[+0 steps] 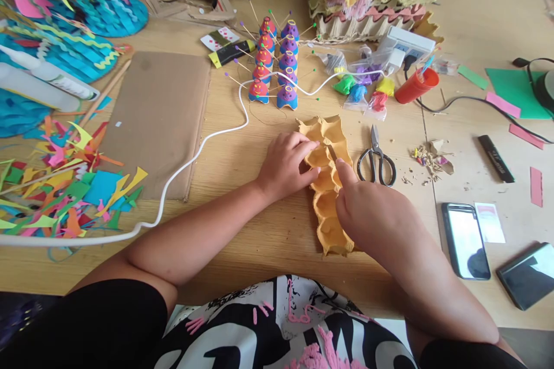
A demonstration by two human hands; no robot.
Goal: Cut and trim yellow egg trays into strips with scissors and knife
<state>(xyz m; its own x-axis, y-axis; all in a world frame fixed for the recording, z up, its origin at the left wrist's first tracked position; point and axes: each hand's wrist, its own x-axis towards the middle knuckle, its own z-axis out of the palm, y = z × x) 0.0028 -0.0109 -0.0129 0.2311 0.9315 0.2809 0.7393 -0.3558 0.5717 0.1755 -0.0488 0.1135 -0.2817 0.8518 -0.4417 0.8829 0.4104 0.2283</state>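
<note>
Two hands of mine are on a yellow egg-carton strip [328, 206], which lies on the bench [255, 242] in front of me. My left hand [288, 164] is spread, fingers and thumb against the strip's left side; my right hand [374, 204] is closed round a narrow blade-like tool [332, 153], mostly hidden, its tip at the strip's cups. Black-handled scissors [375, 141] lie just right of the strip. Beyond it stand two rows of painted egg-carton figures [264, 57], red and purple, with a white cable [86, 240] running across them.
</note>
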